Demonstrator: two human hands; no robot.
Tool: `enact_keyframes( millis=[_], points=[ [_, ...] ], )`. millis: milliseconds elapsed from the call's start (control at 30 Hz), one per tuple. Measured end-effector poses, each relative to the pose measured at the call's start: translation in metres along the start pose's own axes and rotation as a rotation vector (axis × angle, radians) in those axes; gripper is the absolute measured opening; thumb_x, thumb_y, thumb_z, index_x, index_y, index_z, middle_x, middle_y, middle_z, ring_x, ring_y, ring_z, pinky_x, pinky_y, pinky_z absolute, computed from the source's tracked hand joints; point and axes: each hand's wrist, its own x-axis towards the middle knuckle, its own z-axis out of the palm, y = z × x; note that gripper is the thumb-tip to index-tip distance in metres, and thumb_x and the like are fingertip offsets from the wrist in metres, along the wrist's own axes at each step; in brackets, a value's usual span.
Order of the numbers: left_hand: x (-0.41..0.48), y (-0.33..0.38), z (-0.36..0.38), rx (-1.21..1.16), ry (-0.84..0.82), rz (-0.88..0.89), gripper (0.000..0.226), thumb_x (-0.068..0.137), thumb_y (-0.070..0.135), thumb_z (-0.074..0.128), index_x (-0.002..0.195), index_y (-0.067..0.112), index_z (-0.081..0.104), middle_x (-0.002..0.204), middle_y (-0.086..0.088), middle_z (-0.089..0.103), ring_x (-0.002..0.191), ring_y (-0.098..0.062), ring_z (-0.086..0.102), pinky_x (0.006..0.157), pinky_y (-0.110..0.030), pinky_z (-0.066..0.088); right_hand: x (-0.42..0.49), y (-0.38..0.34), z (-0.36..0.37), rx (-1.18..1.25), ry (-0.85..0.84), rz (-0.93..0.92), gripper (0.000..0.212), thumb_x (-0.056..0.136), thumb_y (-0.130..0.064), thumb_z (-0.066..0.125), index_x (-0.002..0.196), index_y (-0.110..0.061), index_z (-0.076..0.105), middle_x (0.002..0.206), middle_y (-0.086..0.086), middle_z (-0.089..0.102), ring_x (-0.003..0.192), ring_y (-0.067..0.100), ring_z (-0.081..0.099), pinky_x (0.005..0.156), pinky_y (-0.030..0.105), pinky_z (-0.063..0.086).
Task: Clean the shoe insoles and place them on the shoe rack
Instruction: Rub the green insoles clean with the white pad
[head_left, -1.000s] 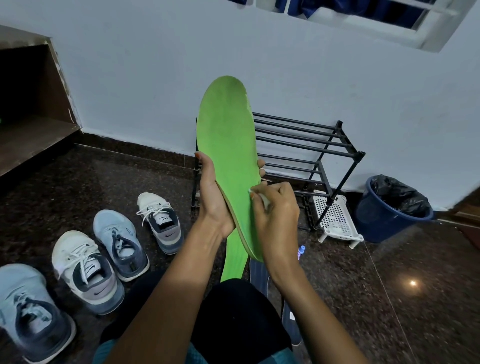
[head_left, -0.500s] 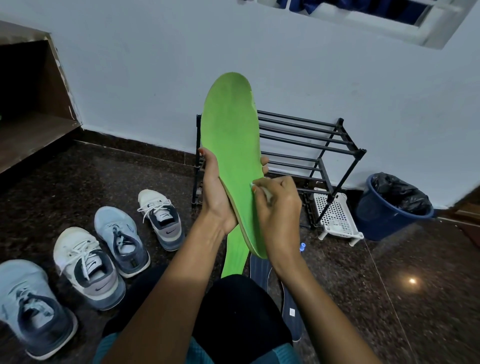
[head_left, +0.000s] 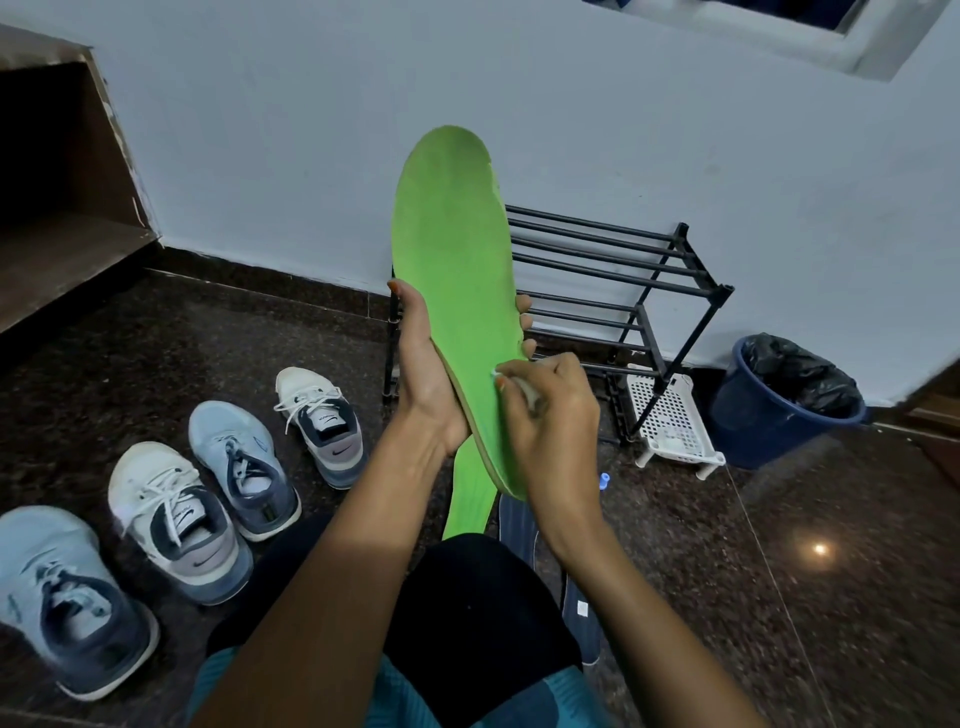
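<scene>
Left of the left hand (head_left: 426, 374), two white-and-grey lace-up sneakers (head_left: 179, 525) on the floor show a Nike swoosh; the tongue text is too small to read. That hand grips the long lime-green foam insole (head_left: 457, 270) upright around its middle. The right hand (head_left: 550, 410) pinches a small white wad (head_left: 527, 389) against the insole's lower edge, can't tell what it is. Below the hands, a second green insole (head_left: 472, 499) and some dark blue insoles (head_left: 519, 525) are half hidden by the knee. The black metal-bar shoe rack (head_left: 623, 260) behind is partly blocked.

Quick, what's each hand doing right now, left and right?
Left hand: grips the green insole.
Right hand: pinches a small white item against the insole.
</scene>
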Motion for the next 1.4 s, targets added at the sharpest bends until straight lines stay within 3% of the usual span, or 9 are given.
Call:
enact_keyframes(
  millis=[100, 233, 433, 667, 967, 1233, 1400],
  points=[
    [0.0, -0.001, -0.001, 0.032, 0.001, -0.009, 0.094, 0.088, 0.072, 0.005, 0.117, 0.001, 0.059, 0.098, -0.017, 0.066, 0.082, -0.025, 0.065, 0.073, -0.034, 0.055, 0.007, 0.003, 0.0, -0.045, 0.037, 0.024, 0.015, 0.086, -0.002, 0.059, 0.099, -0.002, 0.067, 0.081, -0.007, 0.043, 0.08, 0.017, 0.049, 0.07, 0.025, 0.043],
    [-0.001, 0.0, 0.0, 0.009, -0.005, -0.01, 0.095, 0.087, 0.074, 0.007, 0.112, 0.0, 0.06, 0.095, -0.017, 0.065, 0.077, -0.025, 0.062, 0.069, -0.034, 0.053, -0.002, 0.001, 0.004, 0.006, 0.01, 0.03, 0.015, 0.086, 0.001, 0.059, 0.098, 0.001, 0.068, 0.085, 0.0, 0.046, 0.081, 0.017, 0.05, 0.071, 0.01, 0.037],
    [0.0, 0.003, 0.003, -0.057, -0.002, 0.026, 0.091, 0.088, 0.073, 0.008, 0.103, 0.001, 0.062, 0.091, -0.017, 0.062, 0.072, -0.023, 0.058, 0.061, -0.031, 0.05, -0.018, -0.008, 0.004, 0.035, -0.076, -0.057, 0.02, 0.083, -0.005, 0.055, 0.095, 0.001, 0.069, 0.083, 0.0, 0.047, 0.078, 0.017, 0.051, 0.068, 0.005, 0.034],
    [0.0, 0.0, 0.0, 0.014, 0.0, 0.005, 0.094, 0.088, 0.073, 0.007, 0.111, 0.0, 0.061, 0.095, -0.017, 0.066, 0.077, -0.024, 0.063, 0.068, -0.033, 0.053, 0.002, 0.008, 0.001, -0.119, 0.014, -0.013, 0.014, 0.085, 0.001, 0.059, 0.097, 0.001, 0.067, 0.086, -0.001, 0.044, 0.082, 0.022, 0.051, 0.07, 0.021, 0.036],
    [-0.001, 0.004, 0.003, -0.072, -0.013, 0.02, 0.092, 0.087, 0.074, 0.009, 0.103, 0.002, 0.063, 0.09, -0.016, 0.063, 0.073, -0.023, 0.058, 0.062, -0.031, 0.049, -0.02, -0.007, 0.003, 0.051, -0.066, -0.068, 0.018, 0.082, -0.007, 0.056, 0.092, 0.0, 0.069, 0.081, 0.0, 0.048, 0.076, 0.013, 0.048, 0.068, 0.003, 0.032],
    [-0.001, 0.002, 0.001, -0.026, -0.014, -0.012, 0.094, 0.087, 0.075, 0.007, 0.104, 0.003, 0.065, 0.094, -0.017, 0.067, 0.078, -0.025, 0.063, 0.069, -0.035, 0.053, 0.0, 0.009, -0.002, -0.108, 0.024, -0.043, 0.013, 0.082, 0.003, 0.06, 0.093, 0.001, 0.068, 0.085, -0.001, 0.045, 0.079, 0.022, 0.051, 0.067, 0.013, 0.032],
    [-0.001, 0.003, 0.002, -0.058, -0.012, -0.008, 0.094, 0.086, 0.076, 0.009, 0.106, 0.001, 0.062, 0.093, -0.017, 0.064, 0.074, -0.024, 0.06, 0.064, -0.033, 0.051, -0.013, 0.001, 0.004, 0.005, -0.033, -0.057, 0.018, 0.082, -0.004, 0.055, 0.093, 0.002, 0.069, 0.082, 0.0, 0.047, 0.076, 0.016, 0.05, 0.066, 0.008, 0.034]
  ],
)
